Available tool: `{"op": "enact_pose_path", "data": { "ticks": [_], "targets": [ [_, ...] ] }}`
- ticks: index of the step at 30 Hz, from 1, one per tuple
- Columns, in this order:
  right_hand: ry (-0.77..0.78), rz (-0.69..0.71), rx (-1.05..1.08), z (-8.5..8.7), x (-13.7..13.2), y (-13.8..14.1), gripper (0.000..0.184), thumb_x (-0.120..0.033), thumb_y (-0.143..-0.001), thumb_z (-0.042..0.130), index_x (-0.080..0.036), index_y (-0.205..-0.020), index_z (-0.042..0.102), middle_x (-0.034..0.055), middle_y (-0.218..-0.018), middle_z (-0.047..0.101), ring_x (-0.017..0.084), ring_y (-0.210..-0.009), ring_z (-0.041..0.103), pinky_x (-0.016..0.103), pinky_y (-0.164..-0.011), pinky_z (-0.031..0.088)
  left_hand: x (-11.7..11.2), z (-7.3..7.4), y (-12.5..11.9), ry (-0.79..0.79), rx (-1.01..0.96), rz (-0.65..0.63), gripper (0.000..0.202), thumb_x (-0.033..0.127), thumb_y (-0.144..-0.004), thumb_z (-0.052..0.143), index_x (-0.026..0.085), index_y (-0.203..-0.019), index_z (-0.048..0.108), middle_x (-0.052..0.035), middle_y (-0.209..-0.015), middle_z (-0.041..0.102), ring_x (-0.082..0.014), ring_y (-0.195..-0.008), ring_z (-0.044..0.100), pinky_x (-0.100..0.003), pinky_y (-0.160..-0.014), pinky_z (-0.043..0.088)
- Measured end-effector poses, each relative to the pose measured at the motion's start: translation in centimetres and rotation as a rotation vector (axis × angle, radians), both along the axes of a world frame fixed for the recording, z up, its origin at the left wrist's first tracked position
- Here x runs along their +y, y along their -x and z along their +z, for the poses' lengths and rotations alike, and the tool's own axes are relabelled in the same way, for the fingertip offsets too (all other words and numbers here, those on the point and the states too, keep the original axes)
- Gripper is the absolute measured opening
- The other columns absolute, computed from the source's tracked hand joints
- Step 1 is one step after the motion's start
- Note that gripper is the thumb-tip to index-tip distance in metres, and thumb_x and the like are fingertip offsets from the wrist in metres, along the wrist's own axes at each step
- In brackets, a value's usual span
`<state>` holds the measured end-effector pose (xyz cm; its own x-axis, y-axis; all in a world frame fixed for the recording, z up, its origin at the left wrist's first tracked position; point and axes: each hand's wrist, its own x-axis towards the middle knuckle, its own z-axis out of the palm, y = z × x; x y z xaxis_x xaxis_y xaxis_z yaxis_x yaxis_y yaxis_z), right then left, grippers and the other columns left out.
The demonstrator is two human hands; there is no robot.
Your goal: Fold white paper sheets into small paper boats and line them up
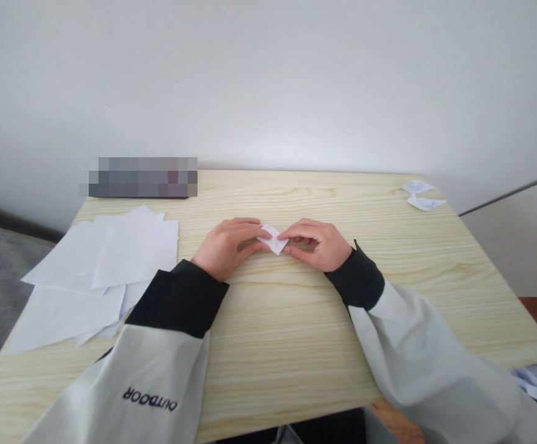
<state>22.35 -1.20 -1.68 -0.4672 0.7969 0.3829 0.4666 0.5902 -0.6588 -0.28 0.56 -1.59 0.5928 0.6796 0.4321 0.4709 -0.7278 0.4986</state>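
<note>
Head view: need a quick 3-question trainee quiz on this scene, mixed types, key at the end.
1. Multiple choice. Where do the loose white sheets lie on the table?
A) At its far right corner
B) On its left side
C) Under the person's right forearm

2. True or false. The left hand and the right hand both hold the small white paper by their fingers.

3. Fill in. The word printed on the left sleeve is ____.

Key:
1: B
2: True; the fingers of each hand are on it, from opposite sides.
3: OUTDOOR
</note>
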Motion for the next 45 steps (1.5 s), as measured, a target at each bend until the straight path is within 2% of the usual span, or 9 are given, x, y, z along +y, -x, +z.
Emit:
{"op": "enact_pose_path", "data": {
  "ticks": [7, 14, 18, 21, 27, 31, 35, 41, 45],
  "targets": [
    [0.128, 0.040, 0.037, 0.1, 0.4, -0.5, 0.018, -0.034, -0.078, 0.068, -0.022, -0.090, 0.074, 0.0044, -0.085, 0.070, 0.011, -0.065, 0.059, 0.023, -0.056, 0.046, 0.1, 0.0, 0.1, 0.026, 0.016, -0.012, 0.026, 0.041, -0.087, 0.055, 0.021, -0.093, 0.072, -0.0066, -0.099, 0.073, -0.0220, -0.104, 0.063, -0.036, -0.091, 0.048],
    [0.072, 0.049, 0.033, 0.2, 0.4, -0.5, 0.016, -0.034, -0.080, 0.066, -0.022, -0.086, 0.075, 0.0040, -0.082, 0.072, 0.013, -0.068, 0.062, 0.025, -0.060, 0.048, 0.2, -0.1, 0.2, 0.036, 0.005, -0.035, 0.023, 0.037, -0.085, 0.059, 0.021, -0.095, 0.071, -0.0075, -0.101, 0.072, -0.0224, -0.105, 0.062, -0.037, -0.092, 0.048],
    [0.058, 0.051, 0.032, 0.2, 0.4, -0.5, 0.015, -0.034, -0.083, 0.064, -0.023, -0.084, 0.075, 0.0035, -0.081, 0.073, 0.014, -0.071, 0.065, 0.027, -0.065, 0.050, 0.1, 0.0, 0.1, 0.043, 0.003, -0.058, 0.025, 0.042, -0.079, 0.065, 0.022, -0.092, 0.072, -0.0083, -0.109, 0.069, -0.0236, -0.107, 0.060, -0.039, -0.094, 0.046],
    [0.022, 0.051, 0.014, 0.2, 0.3, -0.4, 0.016, -0.032, -0.085, 0.061, -0.025, -0.084, 0.075, 0.0026, -0.081, 0.073, 0.014, -0.073, 0.065, 0.027, -0.067, 0.050, -0.2, 0.2, 0.0, 0.037, 0.004, -0.023, 0.024, 0.043, -0.080, 0.063, 0.023, -0.089, 0.073, -0.0090, -0.113, 0.066, -0.0224, -0.104, 0.059, -0.038, -0.092, 0.047],
    [-0.070, -0.034, 0.033, -0.2, 0.1, 0.0, 0.017, -0.035, -0.083, 0.062, -0.023, -0.081, 0.074, 0.0046, -0.083, 0.067, 0.013, -0.072, 0.061, 0.026, -0.061, 0.049, -0.4, 0.2, -0.1, -0.053, 0.010, 0.011, 0.025, 0.039, -0.086, 0.057, 0.020, -0.089, 0.073, -0.0084, -0.091, 0.064, -0.0176, -0.085, 0.058, -0.031, -0.077, 0.050],
    [-0.071, -0.040, 0.009, -0.3, -0.1, 0.3, 0.014, -0.028, -0.084, 0.061, -0.021, -0.086, 0.072, 0.0044, -0.082, 0.066, 0.010, -0.062, 0.057, 0.023, -0.054, 0.047, -0.3, 0.1, -0.2, -0.125, 0.037, -0.015, 0.024, 0.030, -0.089, 0.052, 0.016, -0.087, 0.072, -0.0079, -0.083, 0.065, -0.0167, -0.078, 0.057, -0.029, -0.073, 0.048],
    [-0.093, -0.026, -0.025, -0.4, -0.1, 0.5, 0.012, -0.025, -0.083, 0.061, -0.019, -0.089, 0.070, 0.0042, -0.083, 0.066, 0.009, -0.058, 0.055, 0.023, -0.054, 0.047, -0.4, 0.2, -0.3, -0.153, 0.082, -0.024, 0.023, 0.024, -0.090, 0.049, 0.014, -0.084, 0.069, -0.0087, -0.083, 0.066, -0.0172, -0.078, 0.057, -0.030, -0.073, 0.048],
    [-0.158, -0.028, -0.058, -0.5, -0.2, 0.8, 0.011, -0.023, -0.083, 0.059, -0.018, -0.085, 0.069, 0.0055, -0.082, 0.065, 0.012, -0.067, 0.058, 0.024, -0.061, 0.049, -0.5, 0.2, -0.5, -0.211, 0.122, -0.002, 0.023, 0.024, -0.091, 0.047, 0.014, -0.082, 0.066, -0.0088, -0.083, 0.065, -0.0177, -0.077, 0.057, -0.030, -0.073, 0.049],
    [-0.122, -0.073, -0.013, -0.4, -0.4, 1.0, 0.011, -0.020, -0.082, 0.060, -0.017, -0.089, 0.067, 0.0051, -0.083, 0.064, 0.010, -0.059, 0.054, 0.023, -0.056, 0.048, -0.6, 0.2, -0.5, -0.209, 0.124, 0.007, 0.024, 0.024, -0.092, 0.046, 0.014, -0.083, 0.065, -0.0082, -0.084, 0.064, -0.0168, -0.079, 0.058, -0.029, -0.074, 0.050]
  ]
}}
